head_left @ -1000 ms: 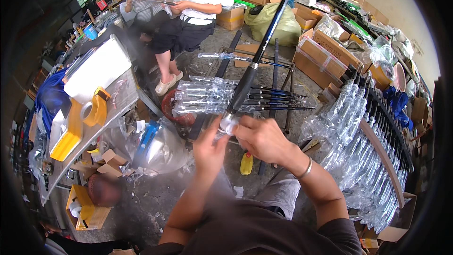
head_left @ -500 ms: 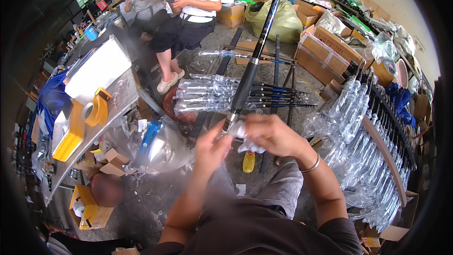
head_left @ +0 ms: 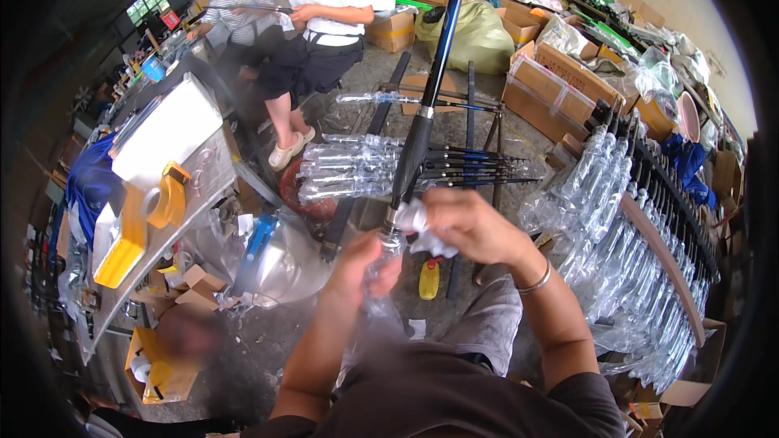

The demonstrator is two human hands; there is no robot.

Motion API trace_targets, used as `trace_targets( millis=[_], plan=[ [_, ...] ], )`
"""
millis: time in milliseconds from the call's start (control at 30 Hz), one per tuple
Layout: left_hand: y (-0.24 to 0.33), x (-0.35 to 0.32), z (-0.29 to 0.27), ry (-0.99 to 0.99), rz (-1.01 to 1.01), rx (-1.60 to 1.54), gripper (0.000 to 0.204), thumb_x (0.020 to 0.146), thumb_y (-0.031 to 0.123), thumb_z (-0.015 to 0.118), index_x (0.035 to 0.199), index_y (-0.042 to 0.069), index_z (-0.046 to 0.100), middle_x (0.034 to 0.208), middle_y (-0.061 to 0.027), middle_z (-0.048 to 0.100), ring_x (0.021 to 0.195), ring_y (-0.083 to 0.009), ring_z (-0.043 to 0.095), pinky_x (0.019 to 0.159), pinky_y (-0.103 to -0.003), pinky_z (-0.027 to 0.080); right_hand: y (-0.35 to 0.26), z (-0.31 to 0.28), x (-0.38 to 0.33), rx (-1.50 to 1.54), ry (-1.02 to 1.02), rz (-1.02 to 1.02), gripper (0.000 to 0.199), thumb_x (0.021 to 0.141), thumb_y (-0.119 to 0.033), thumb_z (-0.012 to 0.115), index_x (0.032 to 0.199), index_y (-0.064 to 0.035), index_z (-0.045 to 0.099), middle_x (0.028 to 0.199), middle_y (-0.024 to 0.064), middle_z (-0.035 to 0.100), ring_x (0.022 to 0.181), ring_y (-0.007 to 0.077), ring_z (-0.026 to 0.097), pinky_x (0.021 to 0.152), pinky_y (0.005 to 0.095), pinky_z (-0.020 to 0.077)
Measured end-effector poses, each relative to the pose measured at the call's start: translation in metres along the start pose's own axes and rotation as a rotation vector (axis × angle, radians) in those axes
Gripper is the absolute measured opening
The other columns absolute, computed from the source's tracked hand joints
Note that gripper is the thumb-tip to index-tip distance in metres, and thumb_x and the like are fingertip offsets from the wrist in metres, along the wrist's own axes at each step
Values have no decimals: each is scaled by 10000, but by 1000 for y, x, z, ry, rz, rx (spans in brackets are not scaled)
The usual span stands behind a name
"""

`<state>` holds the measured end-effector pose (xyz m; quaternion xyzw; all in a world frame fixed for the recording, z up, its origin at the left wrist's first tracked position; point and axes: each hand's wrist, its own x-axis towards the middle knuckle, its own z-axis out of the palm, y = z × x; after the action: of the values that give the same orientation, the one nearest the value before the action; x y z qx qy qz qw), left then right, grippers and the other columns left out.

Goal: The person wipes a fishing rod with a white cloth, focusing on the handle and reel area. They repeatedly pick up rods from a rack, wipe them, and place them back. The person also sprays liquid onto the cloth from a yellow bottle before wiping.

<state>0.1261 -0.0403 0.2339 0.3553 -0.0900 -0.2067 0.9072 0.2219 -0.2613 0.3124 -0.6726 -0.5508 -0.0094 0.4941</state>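
My left hand (head_left: 365,269) is closed around the lower end of a black fishing rod (head_left: 412,154), which stands tilted up and away from me. Clear plastic (head_left: 392,242) covers the rod's butt and hangs below my fingers. In my right hand (head_left: 475,227), a crumpled white cloth (head_left: 430,242) is pinched beside the rod, close to the metal ring above the plastic. Whether the cloth touches the rod is hard to tell. Beyond my hands, several fishing rods with plastic-wrapped handles (head_left: 349,166) lie across dark rails.
Many wrapped rods (head_left: 604,268) lean in a rack on the right. A table (head_left: 213,174) with a tape roll (head_left: 162,199) stands left. Cardboard boxes (head_left: 544,101) and a pale green sack (head_left: 471,36) lie farther back. Two people sit at the back left. A yellow bottle (head_left: 429,280) stands below my hands.
My left hand has slid down the rod, showing the plastic around its butt. The rod has shifted slightly left, while the cloth stays in my right hand.
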Motion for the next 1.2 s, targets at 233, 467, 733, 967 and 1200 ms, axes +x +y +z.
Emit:
trace_targets(
  millis=[233,467,733,967,1200],
  plan=[
    [-5,5,5,-171,-11,-119,578,988,421,523,1382,7,441,653,-32,464,414,-94,351,372,-266,295,6,-22,28,168,325,77,207,961,-30,528,1145,11,614,947,76,551,849,165,572,737,280,461],
    [19,35,4,570,389,464,331,1000,199,559,1283,28,560,711,-21,566,490,-76,490,417,-218,377,33,49,-48,558,275,526,202,981,-105,526,1129,-10,626,910,6,623,811,98,598,717,253,490],
    [0,109,-32,721,755,369,292,989,166,587,1262,65,571,724,13,559,540,-48,492,451,-204,411,70,116,-102,329,364,811,292,783,-64,807,1002,0,625,861,40,689,779,114,663,690,285,539],
    [-23,125,-25,739,779,327,287,989,174,589,1254,66,576,712,23,545,539,-44,500,448,-201,403,62,122,-83,-174,442,692,402,666,-145,870,954,16,641,785,186,688,713,305,699,648,355,527],
    [-38,134,-5,772,703,326,319,971,151,616,1273,56,583,704,23,548,523,-50,491,459,-201,407,70,129,-88,-268,491,681,489,670,-201,854,1030,0,591,710,212,637,658,395,646,603,422,506]
  ],
)
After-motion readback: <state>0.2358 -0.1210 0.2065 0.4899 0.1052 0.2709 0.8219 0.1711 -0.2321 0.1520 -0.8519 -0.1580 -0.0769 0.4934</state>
